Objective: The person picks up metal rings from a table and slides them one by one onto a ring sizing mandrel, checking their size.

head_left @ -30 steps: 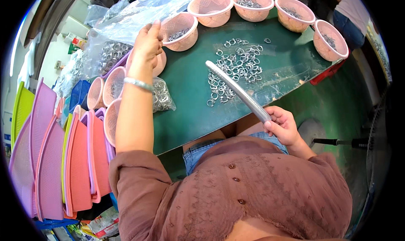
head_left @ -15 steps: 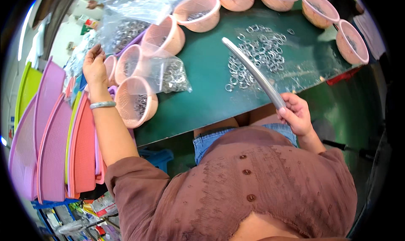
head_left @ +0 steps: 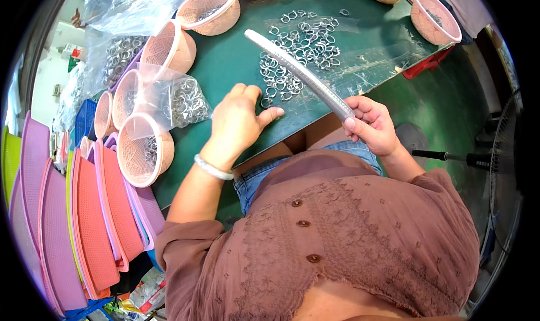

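My right hand [head_left: 372,125] is closed round the thick lower end of a grey metal ring mandrel [head_left: 301,73], which slants up and left over the green table [head_left: 225,62]. Loose silver-coloured rings [head_left: 306,40] lie in a spread heap behind and beside the mandrel. Low over the table, left of the heap, is my left hand [head_left: 239,121], its thumb stretched toward the nearest rings and set apart from its bent fingers. Nothing shows in it, though the fingertips are partly hidden. A clear plastic bag of rings [head_left: 188,100] lies close to its left.
Pink perforated baskets, such as the nearest one [head_left: 135,158], line the table's left and far sides, several holding small metal pieces. Stacked colourful plastic baskets [head_left: 90,220] stand at far left. A larger plastic bag [head_left: 135,12] lies behind. A fan [head_left: 500,158] stands at right.
My left hand has come from the baskets at far left to the table beside the rings. The right hand still holds the mandrel. The whole view has shifted, with the table items now further left.
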{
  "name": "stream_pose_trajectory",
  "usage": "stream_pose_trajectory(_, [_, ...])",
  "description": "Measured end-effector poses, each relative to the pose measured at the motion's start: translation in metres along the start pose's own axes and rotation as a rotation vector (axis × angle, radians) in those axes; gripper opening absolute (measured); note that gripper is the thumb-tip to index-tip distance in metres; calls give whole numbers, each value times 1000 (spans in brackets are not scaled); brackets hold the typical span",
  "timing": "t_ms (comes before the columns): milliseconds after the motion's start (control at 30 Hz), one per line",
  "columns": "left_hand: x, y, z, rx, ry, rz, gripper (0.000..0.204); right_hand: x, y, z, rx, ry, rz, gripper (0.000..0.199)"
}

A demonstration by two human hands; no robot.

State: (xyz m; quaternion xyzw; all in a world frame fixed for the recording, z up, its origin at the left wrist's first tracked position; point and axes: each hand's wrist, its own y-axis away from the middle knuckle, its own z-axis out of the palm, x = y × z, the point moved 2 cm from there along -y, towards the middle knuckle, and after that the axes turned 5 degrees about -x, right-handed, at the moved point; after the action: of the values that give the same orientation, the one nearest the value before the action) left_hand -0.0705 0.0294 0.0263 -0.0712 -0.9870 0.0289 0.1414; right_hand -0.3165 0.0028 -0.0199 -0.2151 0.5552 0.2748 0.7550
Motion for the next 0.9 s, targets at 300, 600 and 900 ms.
stream_pose_trajectory(300, [-40, 8, 12, 13, 1667, -313, 7, 2, 4, 6, -29, 12, 81, 27])
stream_pose_trajectory(600, [-54, 18, 16, 377, 1976, -201, 26, 3, 2, 23, -142, 69, 193, 24])
stream_pose_trajectory(900, [-42, 23, 20, 407, 2008, -81, 21, 3, 1, 31, -132, 135, 233, 24])
